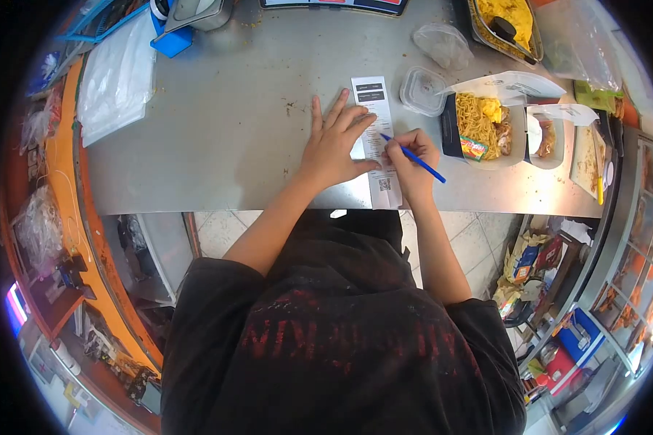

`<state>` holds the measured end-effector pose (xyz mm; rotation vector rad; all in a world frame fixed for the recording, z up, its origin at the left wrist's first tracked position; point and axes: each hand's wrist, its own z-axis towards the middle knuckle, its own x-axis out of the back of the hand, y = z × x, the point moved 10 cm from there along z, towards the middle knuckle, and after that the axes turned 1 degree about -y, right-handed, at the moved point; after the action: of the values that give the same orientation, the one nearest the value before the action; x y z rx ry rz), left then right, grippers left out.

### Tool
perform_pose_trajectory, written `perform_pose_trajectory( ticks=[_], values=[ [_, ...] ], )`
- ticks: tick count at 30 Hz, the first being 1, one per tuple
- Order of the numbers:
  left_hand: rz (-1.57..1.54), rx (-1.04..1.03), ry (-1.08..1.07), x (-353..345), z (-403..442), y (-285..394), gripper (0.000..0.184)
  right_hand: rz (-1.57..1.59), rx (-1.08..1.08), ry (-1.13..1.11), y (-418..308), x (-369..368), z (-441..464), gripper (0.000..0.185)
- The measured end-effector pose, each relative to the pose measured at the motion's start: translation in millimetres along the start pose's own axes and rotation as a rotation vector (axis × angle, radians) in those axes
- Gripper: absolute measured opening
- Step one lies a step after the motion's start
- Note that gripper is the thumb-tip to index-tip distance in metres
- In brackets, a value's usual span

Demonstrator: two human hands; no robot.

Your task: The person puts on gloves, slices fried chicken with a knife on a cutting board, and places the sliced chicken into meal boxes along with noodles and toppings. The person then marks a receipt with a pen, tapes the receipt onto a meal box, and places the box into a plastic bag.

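A long printed receipt lies on the steel counter, its short lower end near the front edge. My left hand is spread flat, with fingertips and thumb pressing the paper's left side. A blue pen is gripped in my right hand, its tip touching or just over the middle of the receipt. Right of that hand stands an open takeout box with noodles, yellow pieces and a small colourful packet. Beside it is a smaller open box holding food and a white-lidded cup.
A clear plastic container and a crumpled plastic bag sit beyond the receipt. A tray of yellow food is at the back right. White plastic bags lie at the left. A yellow-handled knife rests on a board at the right.
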<state>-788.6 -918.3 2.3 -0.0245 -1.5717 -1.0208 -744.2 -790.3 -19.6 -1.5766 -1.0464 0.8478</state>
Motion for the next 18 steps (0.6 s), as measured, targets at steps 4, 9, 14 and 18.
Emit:
perform_pose_trajectory(
  ticks=[4,9,14,18],
  values=[
    [0.009,-0.018,-0.010,2,-1,3,0.081,-0.081,0.053,-0.063,16,-1,-4,0.015],
    [0.025,-0.022,-0.009,0,0,2,0.083,-0.090,-0.008,-0.163,19,-15,-7,0.017],
    [0.032,-0.016,-0.001,1,0,3,0.085,-0.631,0.402,0.072,-38,-7,-19,0.017],
    [0.037,-0.023,0.010,1,0,3,0.085,-0.126,0.005,0.011,11,-2,-14,0.017]
  ],
)
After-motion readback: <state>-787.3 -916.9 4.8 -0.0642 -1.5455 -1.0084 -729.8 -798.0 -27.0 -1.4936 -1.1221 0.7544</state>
